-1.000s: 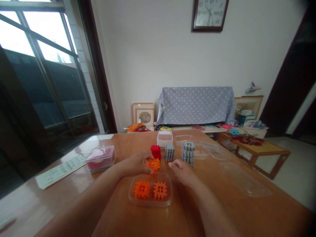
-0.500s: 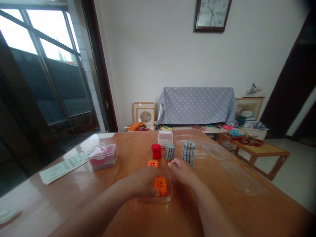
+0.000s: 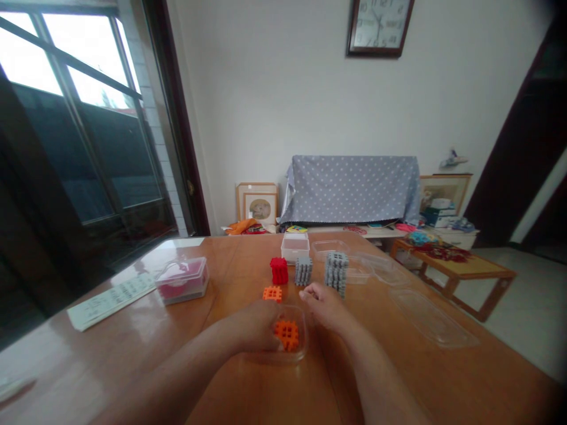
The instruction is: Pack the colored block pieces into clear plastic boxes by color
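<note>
My left hand (image 3: 261, 326) reaches into a clear plastic box (image 3: 302, 353). Its thumb and fingers close on the left edge of orange interlocking blocks (image 3: 287, 334) with square holes; part of the grip is hidden. To the right of the box, my right hand (image 3: 322, 302) is loosely curled with nothing visible in it. Beyond the box lies an orange interlocking piece (image 3: 272, 293). Behind that stand a red block stack (image 3: 279, 271), a short grey stack (image 3: 303, 271) and a taller grey stack (image 3: 336, 273), the last just past my right hand.
A lidded clear box with pink contents (image 3: 182, 282) stands at left beside a printed sheet (image 3: 110, 301). A white-clear box (image 3: 295, 248) stands behind the stacks. Clear containers (image 3: 358, 270) and a clear lid (image 3: 434, 317) lie to the right on the wooden table (image 3: 376, 366).
The camera view has shifted slightly. Both hands stay nearly in place, the left on the orange blocks in the box.
</note>
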`<action>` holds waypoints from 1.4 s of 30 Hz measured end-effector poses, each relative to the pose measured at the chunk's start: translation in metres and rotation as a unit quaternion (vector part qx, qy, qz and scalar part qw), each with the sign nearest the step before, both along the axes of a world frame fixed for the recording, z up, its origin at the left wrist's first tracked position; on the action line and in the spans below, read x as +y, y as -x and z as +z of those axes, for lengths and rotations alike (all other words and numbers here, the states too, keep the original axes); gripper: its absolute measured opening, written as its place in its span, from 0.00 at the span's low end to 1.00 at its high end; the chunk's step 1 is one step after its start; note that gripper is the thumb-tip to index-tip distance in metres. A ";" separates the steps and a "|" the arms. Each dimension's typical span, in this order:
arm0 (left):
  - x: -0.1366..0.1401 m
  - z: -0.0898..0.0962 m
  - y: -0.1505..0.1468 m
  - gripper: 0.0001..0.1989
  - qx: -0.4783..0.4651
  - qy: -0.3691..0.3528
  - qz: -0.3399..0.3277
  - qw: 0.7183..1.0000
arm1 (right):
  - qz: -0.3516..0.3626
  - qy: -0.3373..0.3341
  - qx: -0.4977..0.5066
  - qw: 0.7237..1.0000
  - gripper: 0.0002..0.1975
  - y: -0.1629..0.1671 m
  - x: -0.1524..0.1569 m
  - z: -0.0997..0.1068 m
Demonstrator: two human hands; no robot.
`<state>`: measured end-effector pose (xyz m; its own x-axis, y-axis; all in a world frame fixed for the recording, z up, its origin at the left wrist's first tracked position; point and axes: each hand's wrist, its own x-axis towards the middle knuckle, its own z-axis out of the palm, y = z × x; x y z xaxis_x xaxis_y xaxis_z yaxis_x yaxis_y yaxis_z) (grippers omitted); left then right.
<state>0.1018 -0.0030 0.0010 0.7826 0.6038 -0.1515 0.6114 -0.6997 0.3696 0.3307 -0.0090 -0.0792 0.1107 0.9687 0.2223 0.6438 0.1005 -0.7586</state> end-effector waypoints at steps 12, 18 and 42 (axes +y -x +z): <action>0.059 0.003 0.024 0.12 -0.118 -0.048 0.122 0.984 | 0.012 -0.004 -0.002 1.000 0.13 0.005 -0.003 0.001; 0.087 -0.013 0.025 0.10 -0.085 -0.047 0.126 0.987 | 0.019 0.000 -0.005 1.000 0.14 0.004 -0.003 0.001; 0.124 -0.032 0.014 0.17 -0.019 0.047 0.054 0.997 | 0.021 0.004 -0.013 1.000 0.14 0.000 -0.001 -0.001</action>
<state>0.0875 0.1211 -0.0305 0.7202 0.6694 -0.1822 0.6653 -0.5920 0.4548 0.3302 -0.0100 -0.0803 0.0644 0.9742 0.2165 0.6590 0.1214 -0.7423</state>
